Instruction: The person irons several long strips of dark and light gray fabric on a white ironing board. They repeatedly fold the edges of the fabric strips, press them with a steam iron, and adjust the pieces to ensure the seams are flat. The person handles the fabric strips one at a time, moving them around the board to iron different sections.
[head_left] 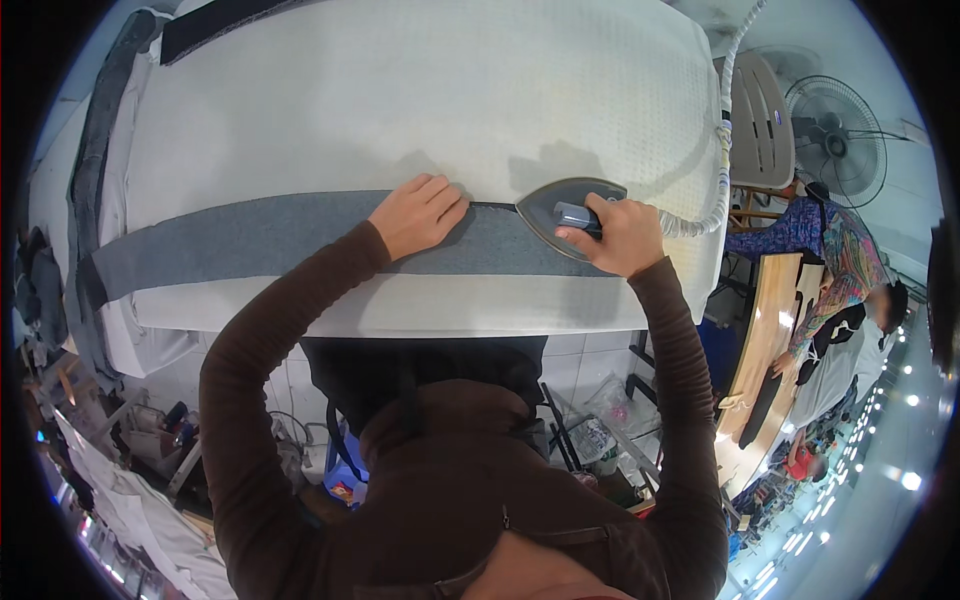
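Note:
A long strip of grey denim-like fabric (270,236) lies across the white padded ironing table (420,100) and runs over its left edge. On the right part of the strip sits an iron (545,205), its pointed tip toward the left. My right hand (630,235) is closed round the iron's handle. To the left of the iron, my left hand (420,213) rests on the strip's far edge, its fingers bent and held together on the fabric. The fingertips are partly hidden. A narrow dark line shows along the strip's far edge between hand and iron.
A wrapped white hose (722,170) runs from the iron up the table's right side. Dark fabric (215,28) lies at the far left. On the right stand a plastic chair (757,120), a fan (835,135) and a wooden bench (755,350) where another person (850,250) works.

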